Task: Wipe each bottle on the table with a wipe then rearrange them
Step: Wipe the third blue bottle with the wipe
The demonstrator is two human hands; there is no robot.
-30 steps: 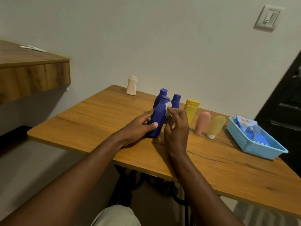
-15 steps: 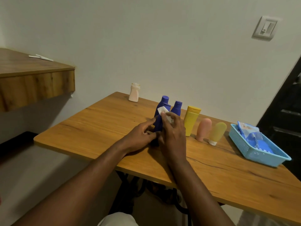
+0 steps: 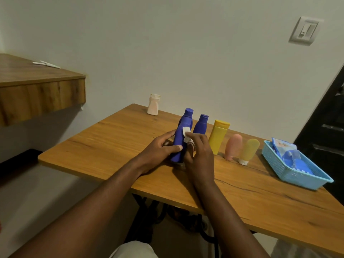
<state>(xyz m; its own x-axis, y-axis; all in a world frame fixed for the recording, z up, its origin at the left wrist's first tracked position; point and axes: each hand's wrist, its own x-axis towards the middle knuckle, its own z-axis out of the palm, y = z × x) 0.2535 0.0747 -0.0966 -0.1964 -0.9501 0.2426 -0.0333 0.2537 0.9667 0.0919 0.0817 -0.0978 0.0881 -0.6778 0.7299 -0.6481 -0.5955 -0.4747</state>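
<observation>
Left hand grips the blue bottle standing near the table front, cap up, leaning slightly. Right hand pinches the wipe, now lower on its shoulder than before

bare table left, bottle row crowding right, perhaps touching

Blue basket holding packets at table's right, wall switch, wooden shelf left
</observation>
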